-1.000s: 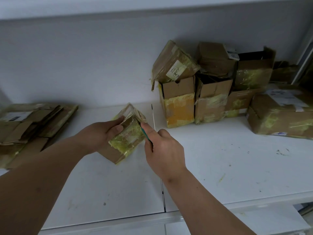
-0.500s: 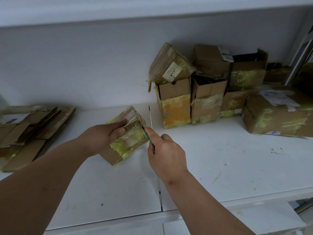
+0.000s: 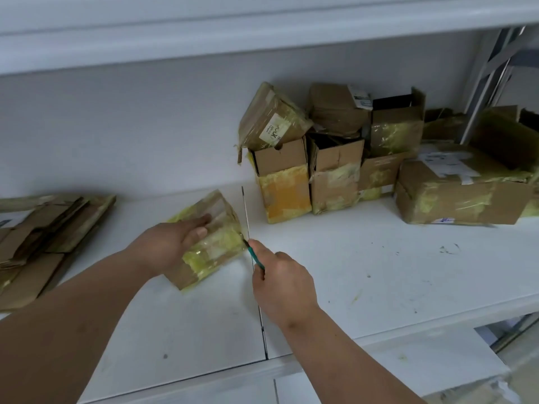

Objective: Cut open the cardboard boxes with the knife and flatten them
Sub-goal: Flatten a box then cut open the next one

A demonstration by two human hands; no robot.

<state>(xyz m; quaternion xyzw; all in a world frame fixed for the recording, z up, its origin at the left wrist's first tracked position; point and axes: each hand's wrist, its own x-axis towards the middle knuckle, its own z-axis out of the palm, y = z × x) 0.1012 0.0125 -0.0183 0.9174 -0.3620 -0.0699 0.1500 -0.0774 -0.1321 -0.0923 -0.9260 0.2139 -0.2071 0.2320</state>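
A small cardboard box [image 3: 217, 249] wrapped in yellowish tape lies tilted on the white shelf [image 3: 364, 272], near the seam between two panels. My left hand [image 3: 172, 243] holds it from the left, fingers over its top and thumb on its front face. My right hand [image 3: 281, 282] grips a thin green-handled knife [image 3: 254, 256], whose tip touches the box's right lower corner. The blade itself is too small to make out.
Several taped cardboard boxes [image 3: 335, 158] are piled at the back right, with a larger box [image 3: 460, 193] beside them. A stack of flattened cardboard [image 3: 40, 237] lies at the left. A shelf board [image 3: 204, 30] runs overhead. A metal frame post [image 3: 490, 71] stands at the far right.
The box has come down from a raised tilt towards the shelf. My left hand has shifted its grip onto the top. The knife tip has slid down the box's right edge to its lower corner.
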